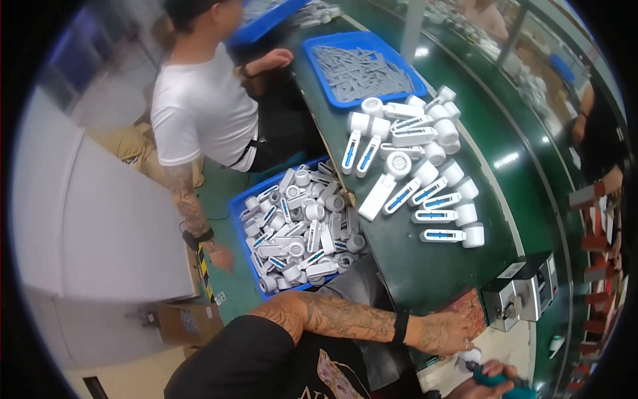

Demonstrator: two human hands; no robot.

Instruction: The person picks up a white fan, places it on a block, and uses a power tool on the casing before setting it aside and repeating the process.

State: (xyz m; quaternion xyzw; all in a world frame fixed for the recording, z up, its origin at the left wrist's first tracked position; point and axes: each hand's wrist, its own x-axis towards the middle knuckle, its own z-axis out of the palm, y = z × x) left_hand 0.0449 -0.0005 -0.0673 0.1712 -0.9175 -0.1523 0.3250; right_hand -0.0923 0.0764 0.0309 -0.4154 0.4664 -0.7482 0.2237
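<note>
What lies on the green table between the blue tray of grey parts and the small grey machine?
In the head view, white handheld fan bodies lie between the blue tray and grey machine, on the green table.

The work table (531, 199) has a glossy green surface that reflects the lamps. The handheld fans (425, 193) and the blue bins (312, 50) are smooth moulded plastic. The small machine (525, 292) shows matt grey metal.

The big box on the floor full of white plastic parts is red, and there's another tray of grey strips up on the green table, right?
Not quite. The head view shows the box of white parts is blue, not red. The tray of grey strips does sit on the green table.
</note>
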